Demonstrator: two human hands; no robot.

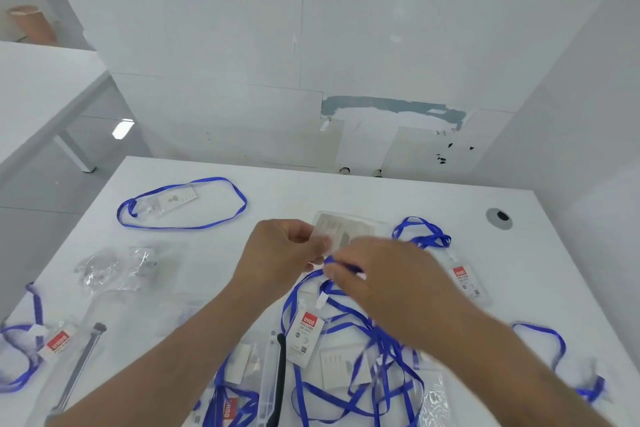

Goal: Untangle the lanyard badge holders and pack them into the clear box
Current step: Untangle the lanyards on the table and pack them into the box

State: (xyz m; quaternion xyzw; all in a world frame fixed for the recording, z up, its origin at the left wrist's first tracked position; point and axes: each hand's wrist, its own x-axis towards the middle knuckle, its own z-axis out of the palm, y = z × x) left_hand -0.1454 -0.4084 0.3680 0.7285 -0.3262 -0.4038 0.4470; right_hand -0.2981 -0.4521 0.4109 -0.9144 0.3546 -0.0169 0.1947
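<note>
My left hand pinches a clear badge holder held above the table's middle. My right hand, slightly blurred, grips the blue lanyard strap attached to that holder. Below my hands lies a tangled heap of blue lanyards with a red-labelled badge holder in it. A separated lanyard with its holder lies in a loop at the far left. The clear box stands at the near left, and its lid with a black latch rests near the front edge.
More lanyards lie at the left edge, the far right and the near right. Crumpled clear wrapping sits left of centre. A flat clear sheet lies beyond my hands. A grey cable grommet is in the table's right corner.
</note>
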